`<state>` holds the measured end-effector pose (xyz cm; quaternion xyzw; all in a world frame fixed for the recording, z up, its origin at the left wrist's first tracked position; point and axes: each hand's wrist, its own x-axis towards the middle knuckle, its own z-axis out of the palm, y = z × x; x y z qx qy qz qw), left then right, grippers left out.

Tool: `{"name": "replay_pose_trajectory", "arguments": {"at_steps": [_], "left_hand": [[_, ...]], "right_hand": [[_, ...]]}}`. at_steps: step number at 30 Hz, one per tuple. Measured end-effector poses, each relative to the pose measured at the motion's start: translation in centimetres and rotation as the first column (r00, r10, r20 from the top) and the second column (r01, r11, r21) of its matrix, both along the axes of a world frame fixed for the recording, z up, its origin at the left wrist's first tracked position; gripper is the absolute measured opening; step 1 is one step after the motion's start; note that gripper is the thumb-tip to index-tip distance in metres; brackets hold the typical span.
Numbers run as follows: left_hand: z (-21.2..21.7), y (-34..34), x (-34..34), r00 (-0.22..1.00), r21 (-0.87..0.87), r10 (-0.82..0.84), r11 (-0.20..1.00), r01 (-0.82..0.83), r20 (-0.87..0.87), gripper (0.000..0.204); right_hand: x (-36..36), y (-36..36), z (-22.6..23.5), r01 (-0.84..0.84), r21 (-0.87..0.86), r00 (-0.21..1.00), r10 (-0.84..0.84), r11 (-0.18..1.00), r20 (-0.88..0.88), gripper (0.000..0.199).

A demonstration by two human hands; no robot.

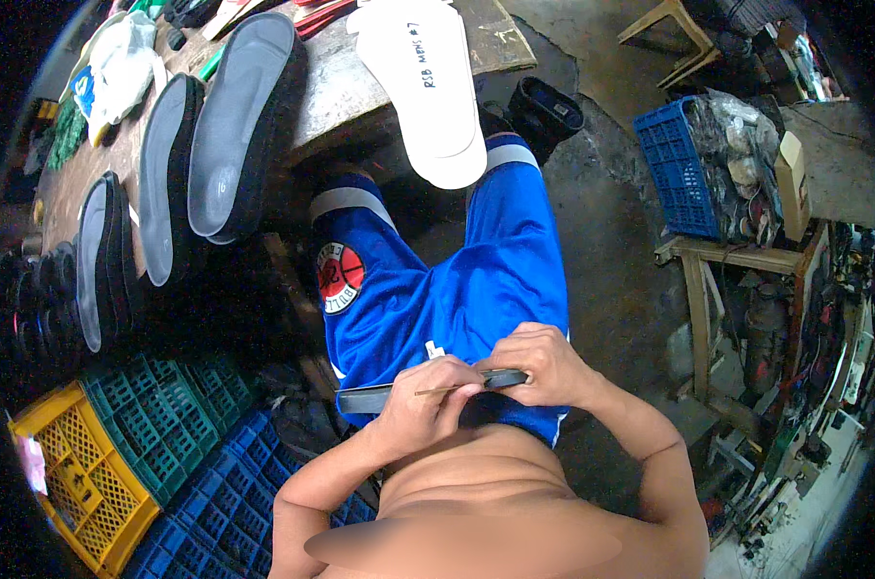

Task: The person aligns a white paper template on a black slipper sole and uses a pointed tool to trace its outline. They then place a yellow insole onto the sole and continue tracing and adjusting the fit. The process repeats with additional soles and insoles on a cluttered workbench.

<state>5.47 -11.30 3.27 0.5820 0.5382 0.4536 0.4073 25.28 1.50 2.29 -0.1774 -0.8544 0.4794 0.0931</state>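
Over my lap, a dark shoe insole (pixel 363 399) with a grey edge is held nearly edge-on. My right hand (pixel 543 365) is closed round its right end. Near its middle, the fingers of my left hand (pixel 430 394) are closed on it, and they hide part of it. A thin brownish stick or strip (pixel 435 390) lies across the left fingers; its exact kind is too small to tell. A small white tag (pixel 435 350) shows just beyond the left hand, on the blue shorts (pixel 495 261).
Stacks of dark insoles (pixel 239 125) line the wooden table's (pixel 336 96) near edge. White insole-shaped templates (pixel 428 106) overhang it. Yellow (pixel 85 473), green (pixel 157 415) and blue crates (pixel 215 502) stand lower left. Another blue crate (pixel 674 169) sits on a wooden stand (pixel 736 253) at right.
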Motion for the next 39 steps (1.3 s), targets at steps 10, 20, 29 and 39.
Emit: {"name": "replay_pose_trajectory", "arguments": {"at_steps": [10,20,29,39], "left_hand": [[-0.6,-1.2,-1.2,0.999,0.019,-0.031,0.999,0.031,-0.019,0.022],[-2.5,-3.6,-5.2,0.883,-0.108,0.123,0.976,-0.192,-0.453,0.029],[6.4,-3.3,-10.4,0.815,0.006,0.379,0.908,-0.420,-0.438,0.016],[14.5,-4.5,-43.7,-0.022,0.425,0.642,0.480,-0.768,-0.766,0.029]], "right_hand": [[0.7,0.0,-1.2,0.003,0.125,1.000,-0.006,0.992,0.025,0.025],[0.5,1.7,-4.6,0.398,-0.545,0.913,-0.261,0.738,0.313,0.030],[0.4,1.4,-8.1,0.325,-0.606,0.945,-0.271,0.726,0.182,0.029],[0.3,1.7,-7.5,0.336,-0.636,0.929,-0.356,0.695,0.102,0.033]]}}
